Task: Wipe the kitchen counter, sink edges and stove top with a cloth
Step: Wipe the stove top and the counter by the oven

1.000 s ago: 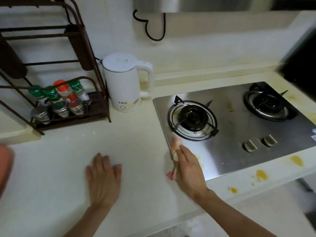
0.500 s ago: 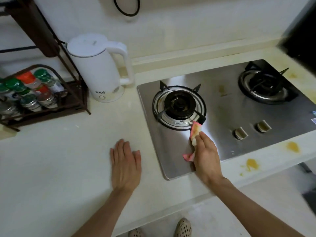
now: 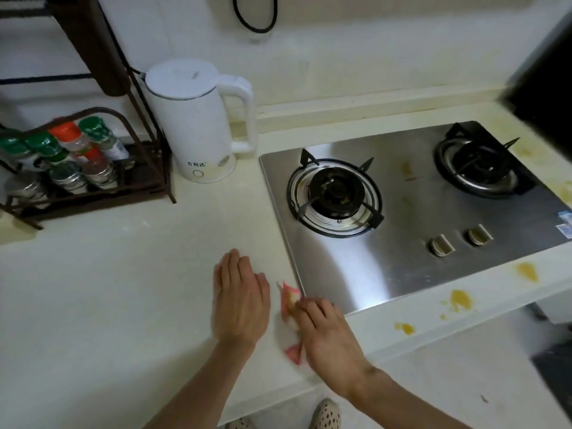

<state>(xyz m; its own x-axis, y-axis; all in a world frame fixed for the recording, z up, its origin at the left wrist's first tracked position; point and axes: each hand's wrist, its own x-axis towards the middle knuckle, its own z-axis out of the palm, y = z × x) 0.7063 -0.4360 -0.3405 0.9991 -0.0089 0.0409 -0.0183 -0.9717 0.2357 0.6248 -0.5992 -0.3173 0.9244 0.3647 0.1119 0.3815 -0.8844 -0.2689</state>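
Note:
My right hand (image 3: 328, 339) presses a pink, white and yellow cloth (image 3: 290, 300) flat on the cream counter (image 3: 108, 289), just off the near left corner of the steel stove top (image 3: 387, 264). The cloth shows above my fingers and below my palm. My left hand (image 3: 240, 297) lies flat and empty on the counter, fingers together, right beside the cloth. The stove has two burners and two knobs (image 3: 441, 246).
A white kettle (image 3: 195, 119) stands behind the hands, left of the stove. A dark wire rack (image 3: 93, 187) with several spice jars sits far left. Yellow stains (image 3: 461, 300) mark the counter's front strip right of my right hand. The counter edge runs close below my wrists.
My right hand slid the cloth from the stove top beside the left burner down and left, off the steel onto the counter at the stove's corner. The left hand stayed flat on the counter.

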